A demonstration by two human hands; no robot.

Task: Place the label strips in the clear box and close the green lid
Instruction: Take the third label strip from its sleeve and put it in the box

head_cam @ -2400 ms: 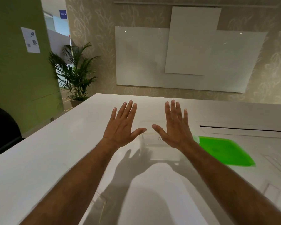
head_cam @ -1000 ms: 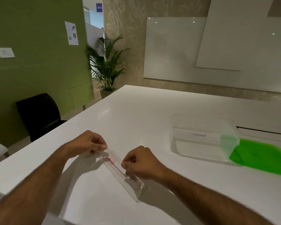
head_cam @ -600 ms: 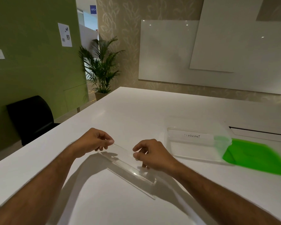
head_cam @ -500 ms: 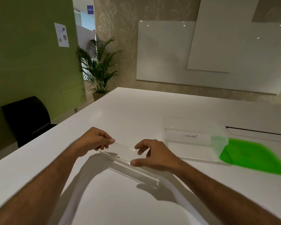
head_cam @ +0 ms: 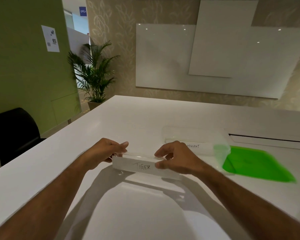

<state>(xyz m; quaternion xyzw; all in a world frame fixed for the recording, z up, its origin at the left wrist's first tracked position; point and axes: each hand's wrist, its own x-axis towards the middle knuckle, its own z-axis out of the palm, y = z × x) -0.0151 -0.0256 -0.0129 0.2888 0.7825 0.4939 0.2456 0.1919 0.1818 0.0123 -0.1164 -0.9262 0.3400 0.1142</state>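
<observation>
A clear acrylic holder carrying a white label strip marked "TIGER" is held upright just above the white table. My left hand pinches its left end and my right hand grips its right part. Behind my right hand stands the clear box, open, with a strip marked "ELEPHANT" inside. The green lid lies flat on the table to the right of the box.
The white table stretches ahead, with a cable slot at the right. A black chair stands at the left edge. A potted palm and whiteboards are behind the table.
Both hands have lifted the acrylic holder off the table and turned it upright, so the "TIGER" writing now faces me. It has also moved right, closer to the box.
</observation>
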